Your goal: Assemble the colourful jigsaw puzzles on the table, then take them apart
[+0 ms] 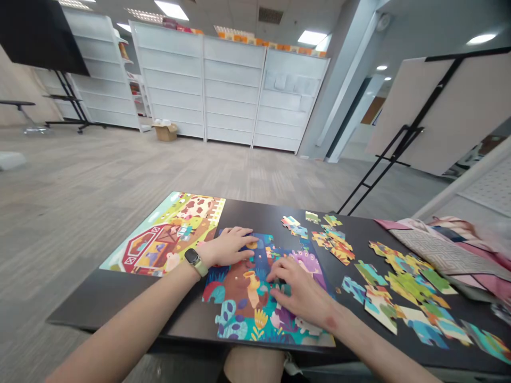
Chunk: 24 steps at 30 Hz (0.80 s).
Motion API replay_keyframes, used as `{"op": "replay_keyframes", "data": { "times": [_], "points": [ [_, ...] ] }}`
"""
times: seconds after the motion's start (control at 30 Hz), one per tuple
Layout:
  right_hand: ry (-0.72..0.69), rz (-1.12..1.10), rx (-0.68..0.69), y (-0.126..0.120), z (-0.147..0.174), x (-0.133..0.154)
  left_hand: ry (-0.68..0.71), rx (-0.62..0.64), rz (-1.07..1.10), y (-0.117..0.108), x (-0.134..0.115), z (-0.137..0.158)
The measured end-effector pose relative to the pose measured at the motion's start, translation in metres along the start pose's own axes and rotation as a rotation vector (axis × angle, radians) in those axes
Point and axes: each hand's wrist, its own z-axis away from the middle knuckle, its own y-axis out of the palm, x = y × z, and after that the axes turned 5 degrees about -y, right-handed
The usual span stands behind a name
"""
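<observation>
A partly joined jigsaw puzzle (239, 314) in blue and teal, with plants and a yellow vase-like shape, lies on the black table near its front edge. My left hand (229, 246) rests flat on its upper left part, fingers stretched out and a watch (193, 257) on the wrist. Over the puzzle's middle right, my right hand (293, 287) is curled, thumb and fingertips closing on a teal puzzle piece (284, 289), mostly covered by the hand. A purple figure (307, 260) shows beyond the right hand. The puzzle's left outline is uneven.
A farm picture sheet (163, 239) lies at the table's left. Several loose puzzle pieces (411, 287) spread over the right side, with more pieces (333, 242) behind the puzzle. Pink and grey cloth bags (451, 250) lie at the far right. A whiteboard stand (383, 165) is beyond the table.
</observation>
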Motion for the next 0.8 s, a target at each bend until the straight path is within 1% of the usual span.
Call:
{"op": "replay_keyframes", "data": {
  "times": [0.17, 0.37, 0.5, 0.6, 0.7, 0.8],
  "points": [
    [0.050, 0.117, -0.079, 0.010, 0.013, 0.009, 0.014, -0.009, -0.014, 0.003, 0.003, 0.000],
    [0.075, 0.285, -0.209, 0.037, 0.049, 0.033, 0.014, -0.008, -0.015, 0.004, 0.002, 0.000],
    [0.133, 0.332, -0.204, 0.054, 0.065, 0.038, -0.006, 0.011, -0.025, 0.001, -0.002, 0.001],
    [0.174, 0.315, -0.174, 0.057, 0.066, 0.038, -0.008, 0.014, -0.021, 0.001, -0.002, 0.001],
    [0.201, 0.283, -0.170, 0.056, 0.066, 0.037, 0.030, -0.056, 0.000, 0.004, 0.003, -0.001],
    [0.197, 0.286, -0.228, 0.062, 0.068, 0.033, 0.097, -0.175, 0.043, 0.009, 0.011, -0.005]
  ]
}}
